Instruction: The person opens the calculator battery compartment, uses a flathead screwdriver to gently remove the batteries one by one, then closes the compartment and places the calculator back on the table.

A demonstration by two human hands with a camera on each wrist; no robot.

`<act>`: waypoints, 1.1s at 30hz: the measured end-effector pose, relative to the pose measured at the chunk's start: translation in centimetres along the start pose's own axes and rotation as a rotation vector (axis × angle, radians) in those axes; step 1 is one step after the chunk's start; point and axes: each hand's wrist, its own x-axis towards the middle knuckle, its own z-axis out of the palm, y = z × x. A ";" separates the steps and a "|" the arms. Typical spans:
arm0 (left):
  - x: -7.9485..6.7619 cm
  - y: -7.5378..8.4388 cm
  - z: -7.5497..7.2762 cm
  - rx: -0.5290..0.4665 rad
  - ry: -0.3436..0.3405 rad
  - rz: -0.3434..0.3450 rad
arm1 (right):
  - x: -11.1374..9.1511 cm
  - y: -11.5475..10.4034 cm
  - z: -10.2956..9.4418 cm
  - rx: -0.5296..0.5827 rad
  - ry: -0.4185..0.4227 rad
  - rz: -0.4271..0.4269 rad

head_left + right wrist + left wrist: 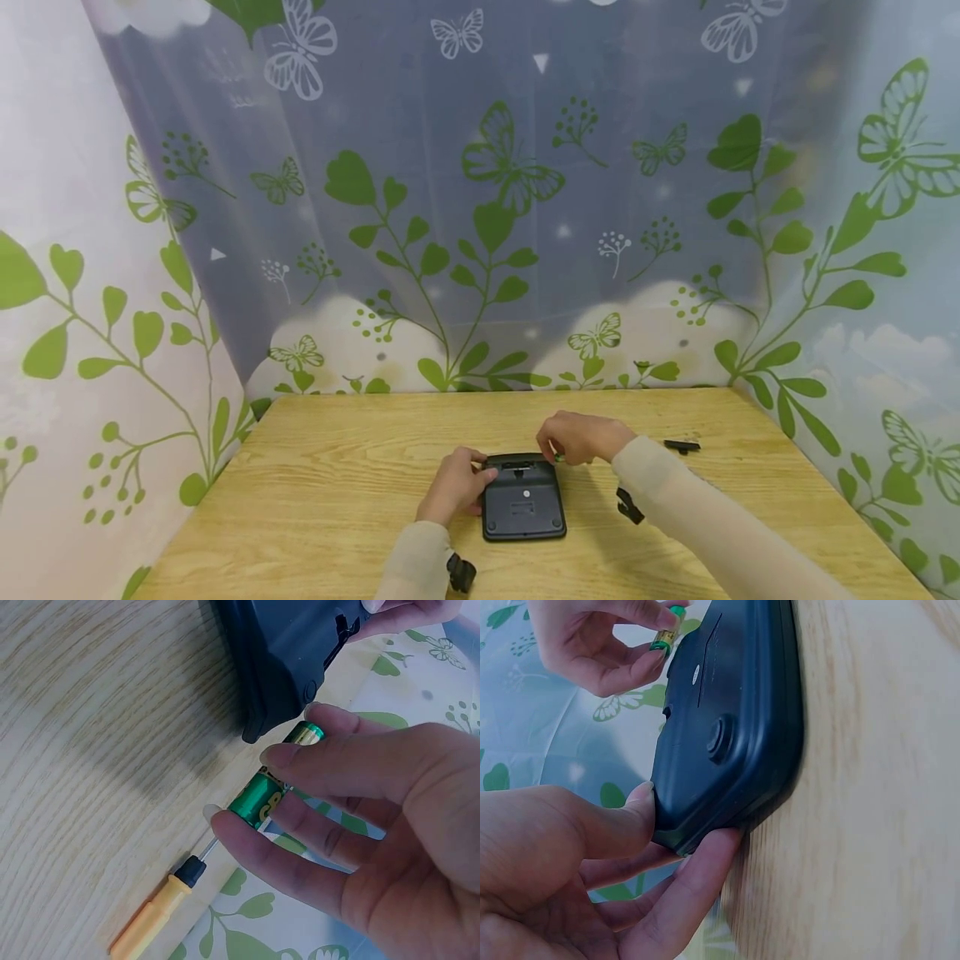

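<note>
A black device (522,504), shaped like a desk calculator, lies face down on the wooden table with a battery slot (517,466) uncovered near its far edge. My left hand (454,486) grips its left side near the far corner, thumb (626,821) on the upper face and fingers along the edge below. Over the far right corner, my right hand (579,437) pinches a green and gold battery (259,799) between thumb and fingers. The battery is just outside the device's edge, partly covered by the thumb in the right wrist view.
On the table to the right lies a small black strip with a tab (681,447), like a battery cover. A screwdriver (157,915) with a yellow handle rests on the wood in the right wrist view. A patterned curtain (450,250) hangs behind the table (337,467).
</note>
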 end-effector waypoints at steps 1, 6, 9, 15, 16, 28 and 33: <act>0.0 0.0 0.0 -0.001 -0.001 0.002 | 0.0 0.0 0.0 0.003 -0.002 0.002; -0.1 0.2 0.2 -0.004 -0.002 0.007 | -0.2 0.3 0.2 0.000 -0.010 0.017; 0.0 0.2 0.3 -0.004 -0.002 0.003 | -0.2 0.5 0.4 -0.001 -0.009 0.023; 0.0 0.4 0.4 -0.006 0.003 -0.006 | -0.2 0.8 0.6 0.003 -0.014 0.021; 0.0 0.4 0.4 -0.005 0.003 -0.007 | -0.1 0.9 0.6 0.003 -0.014 0.020; 0.1 0.1 0.2 0.005 0.008 -0.009 | -0.2 1.3 0.5 0.030 -0.015 0.019; 0.1 0.0 0.1 0.006 0.008 -0.011 | -0.3 1.4 0.5 0.040 -0.020 0.028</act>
